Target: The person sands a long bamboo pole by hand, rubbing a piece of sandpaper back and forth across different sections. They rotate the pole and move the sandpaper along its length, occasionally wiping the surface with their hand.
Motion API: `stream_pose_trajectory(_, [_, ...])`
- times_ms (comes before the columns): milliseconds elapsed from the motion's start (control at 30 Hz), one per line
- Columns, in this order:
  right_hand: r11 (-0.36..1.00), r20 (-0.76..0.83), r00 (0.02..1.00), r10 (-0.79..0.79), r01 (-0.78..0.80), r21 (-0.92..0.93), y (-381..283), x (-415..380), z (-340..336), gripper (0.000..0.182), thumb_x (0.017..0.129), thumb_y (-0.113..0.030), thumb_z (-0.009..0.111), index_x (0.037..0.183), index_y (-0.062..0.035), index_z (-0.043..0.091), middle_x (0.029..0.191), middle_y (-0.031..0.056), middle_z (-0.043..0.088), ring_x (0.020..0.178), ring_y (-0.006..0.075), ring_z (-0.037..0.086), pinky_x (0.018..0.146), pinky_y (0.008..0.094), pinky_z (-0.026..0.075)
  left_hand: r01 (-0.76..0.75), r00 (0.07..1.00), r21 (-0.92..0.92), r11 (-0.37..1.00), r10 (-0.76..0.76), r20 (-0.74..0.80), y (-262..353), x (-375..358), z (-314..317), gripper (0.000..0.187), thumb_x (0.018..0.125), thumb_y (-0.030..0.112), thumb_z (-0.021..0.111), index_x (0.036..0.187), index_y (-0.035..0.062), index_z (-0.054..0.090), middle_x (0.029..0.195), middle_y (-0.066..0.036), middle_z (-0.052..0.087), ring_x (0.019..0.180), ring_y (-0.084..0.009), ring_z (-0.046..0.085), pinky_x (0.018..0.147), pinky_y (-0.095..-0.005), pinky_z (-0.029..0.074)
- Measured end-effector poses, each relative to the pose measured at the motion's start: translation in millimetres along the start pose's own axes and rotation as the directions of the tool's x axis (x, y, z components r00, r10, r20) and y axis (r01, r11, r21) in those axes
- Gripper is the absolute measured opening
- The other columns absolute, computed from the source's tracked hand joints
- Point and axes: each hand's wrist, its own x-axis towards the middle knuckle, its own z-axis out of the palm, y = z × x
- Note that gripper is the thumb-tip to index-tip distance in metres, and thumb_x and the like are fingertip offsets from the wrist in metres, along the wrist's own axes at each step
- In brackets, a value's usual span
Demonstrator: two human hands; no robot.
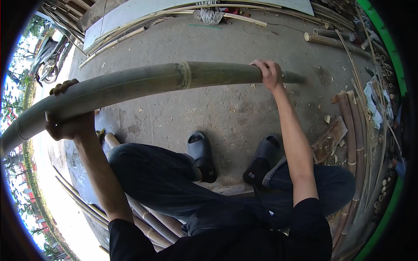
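A thick green bamboo pole (143, 80) stretches across the view in front of me, raised off the floor on the left, its right end near the ground. My left hand (65, 124) is wrapped round the pole from below at the left, fingertips showing over the top edge. Farther right, my right hand (269, 74) grips the thinner part from above, beyond a pale ring-like node. The pole's left end runs out of view.
Cut bamboo poles (335, 42) lie at the upper right, and brown bamboo lengths (353, 130) at the right. Long strips (117, 40) and a pale board (126, 19) lie at the far side. Wood scraps (328, 135) litter the concrete floor (174, 115). A motorbike (50, 58) stands outside at left.
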Motion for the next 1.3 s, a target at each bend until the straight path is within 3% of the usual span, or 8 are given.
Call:
stream_pose_trajectory(67, [0.993,0.126,0.985,-0.115,0.116,-0.002,-92,4,35,0.058,0.102,-0.054,0.037,0.084,-0.0116,0.073,0.069,0.0099,0.069,0.065,0.0228,0.067,0.063,0.0402,0.051,-0.02,0.999,-0.039,0.999,0.021,0.025,-3,9,2,0.059,0.064,0.034,0.074,0.11,0.0066,0.049,0.101,-0.008,0.053,0.105,-0.0263,0.055,0.112,-0.0429,0.039])
stream_pose_trajectory(100, [0.927,-0.087,0.924,-0.373,0.375,0.012,-146,-1,61,0.058,0.104,-0.053,0.035,0.086,-0.0105,0.07,0.071,0.0113,0.069,0.066,0.0247,0.067,0.066,0.0427,0.052,0.018,0.999,-0.146,0.989,-0.012,0.043,-4,10,4,0.057,0.06,0.029,0.073,0.106,0.0056,0.048,0.098,-0.008,0.052,0.101,-0.0252,0.054,0.11,-0.0418,0.039])
stream_pose_trajectory(233, [0.871,-0.205,0.853,-0.48,0.492,0.009,-268,-23,102,0.04,0.103,-0.037,0.05,0.118,-0.0039,0.066,0.106,0.015,0.069,0.102,0.0322,0.065,0.097,0.0479,0.049,0.053,0.998,-0.135,0.989,-0.049,0.029,1,7,6,0.058,0.057,0.026,0.074,0.104,0.0025,0.049,0.099,-0.01,0.052,0.101,-0.0272,0.055,0.111,-0.0425,0.038])
stream_pose_trajectory(467, [0.948,-0.335,0.892,-0.304,0.249,-0.2,-57,-46,61,0.051,0.106,-0.05,0.033,0.137,-0.0191,0.059,0.136,0.0151,0.06,0.137,0.0389,0.046,0.119,0.0568,0.023,0.118,0.989,0.231,0.966,-0.093,-0.115,10,3,-33,0.078,0.075,0.05,0.066,0.124,-0.0089,0.056,0.121,-0.023,0.059,0.119,-0.037,0.055,0.113,-0.0501,0.036])
stream_pose_trajectory(600, [0.984,-0.409,0.902,-0.142,0.081,-0.162,55,-64,5,0.049,0.104,-0.049,0.047,0.132,-0.0119,0.063,0.133,0.0155,0.064,0.129,0.0376,0.054,0.11,0.0483,0.039,0.07,0.964,0.155,0.985,-0.027,-0.263,8,4,-38,0.066,0.075,0.048,0.066,0.119,-0.0011,0.066,0.113,-0.018,0.068,0.115,-0.0364,0.061,0.111,-0.0515,0.04])
stream_pose_trajectory(933, [0.774,-0.099,0.771,-0.629,0.608,-0.177,-221,3,83,0.052,0.086,-0.053,0.072,0.127,-0.0225,0.066,0.101,0.0015,0.068,0.098,0.0218,0.062,0.086,0.0406,0.049,0.022,0.927,0.209,0.978,0.059,-0.372,3,5,-13,0.07,0.072,0.048,0.068,0.118,-0.004,0.064,0.112,-0.021,0.066,0.114,-0.0369,0.061,0.109,-0.0542,0.041])
stream_pose_trajectory(1133, [0.798,-0.02,0.813,-0.582,0.567,-0.205,-125,-4,76,0.067,0.097,-0.072,0.036,0.135,-0.0235,0.061,0.108,0.0127,0.073,0.095,0.0289,0.071,0.093,0.0458,0.054,0.071,0.891,0.226,0.972,0.04,-0.452,5,-4,-25,0.061,0.072,0.048,0.067,0.114,0.0043,0.067,0.109,-0.017,0.068,0.109,-0.0349,0.064,0.104,-0.0524,0.045])
stream_pose_trajectory(1300, [0.878,-0.006,0.896,-0.443,0.433,-0.203,7,-15,4,0.06,0.102,-0.057,0.037,0.135,-0.0133,0.062,0.111,0.0159,0.073,0.099,0.0328,0.071,0.091,0.0458,0.052,0.047,0.926,0.197,0.979,0.031,-0.376,-1,-3,-30,0.061,0.07,0.049,0.065,0.11,0.0031,0.069,0.108,-0.017,0.067,0.108,-0.0348,0.063,0.103,-0.0526,0.045])
